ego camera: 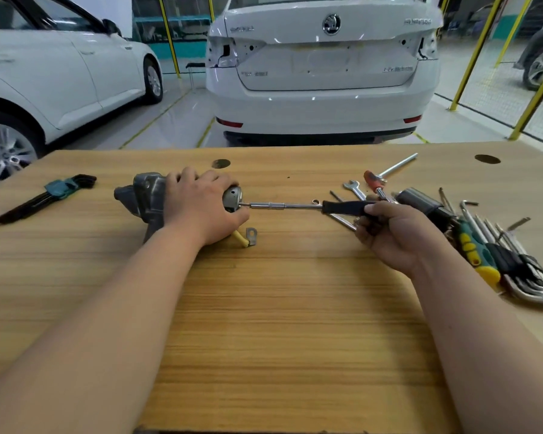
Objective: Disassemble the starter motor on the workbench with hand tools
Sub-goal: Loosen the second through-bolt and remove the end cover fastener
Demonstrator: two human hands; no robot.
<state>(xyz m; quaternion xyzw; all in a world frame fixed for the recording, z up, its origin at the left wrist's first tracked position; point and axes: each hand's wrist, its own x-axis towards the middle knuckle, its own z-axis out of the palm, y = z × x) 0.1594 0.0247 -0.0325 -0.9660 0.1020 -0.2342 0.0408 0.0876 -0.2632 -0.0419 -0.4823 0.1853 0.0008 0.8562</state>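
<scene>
Starter motor toward workbench far edge

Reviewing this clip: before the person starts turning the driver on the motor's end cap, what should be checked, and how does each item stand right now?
1. Motor steadied: left hand grips the starter motor lying on the workbench: ok.
2. Tool held: right hand grips the driver by its black handle: ok.
3. Tip seated: the tip meets the end cap, but the fastener is too small to see: cannot tell.
4. Shaft alignment: it runs straight into the cap: ok.
5. Yellow lead lies below the shaft, apart from it: ok.
6. Handle free to turn: a wrench lies close by; whether they touch: cannot tell.
</scene>
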